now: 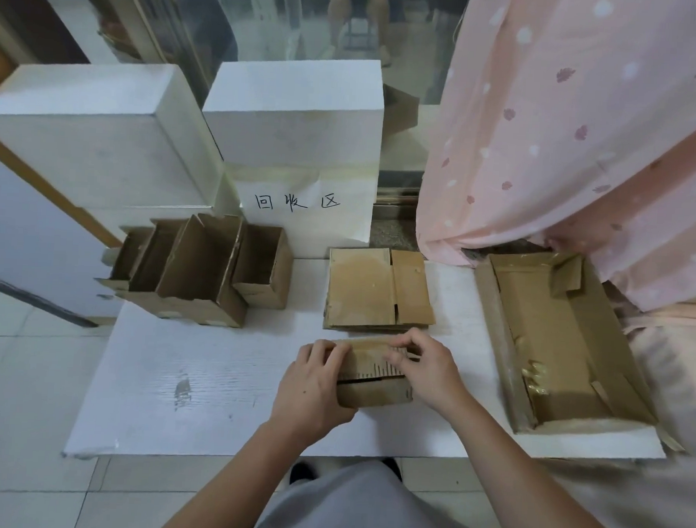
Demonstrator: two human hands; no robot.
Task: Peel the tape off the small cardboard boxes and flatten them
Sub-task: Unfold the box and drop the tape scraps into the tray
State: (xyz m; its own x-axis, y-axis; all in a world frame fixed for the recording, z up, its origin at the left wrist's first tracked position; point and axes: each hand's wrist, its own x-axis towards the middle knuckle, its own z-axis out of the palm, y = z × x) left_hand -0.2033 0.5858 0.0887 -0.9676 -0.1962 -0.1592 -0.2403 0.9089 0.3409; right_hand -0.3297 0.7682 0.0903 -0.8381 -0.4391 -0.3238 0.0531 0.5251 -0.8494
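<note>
On the white board [214,377], both hands' fingers grip a small cardboard box [373,388], left hand [313,390], right hand [425,371].

— What colour is the small box [373,380] in the middle?

— Brown, like all the cardboard. The flat stack [377,293] behind it is light brown, and the open boxes [194,273] on the left are darker brown inside.

— And the board [214,377] under them?

— White, with a little grey smudge. The big blocks [293,113] at the back are white too. One has a white paper sign [297,201] with black writing.

— The curtain [563,125]?

— Pink, with white dots and small dark pink leaves.

— The floor [26,389]?

— Pale tiles with thin grey lines.
</note>
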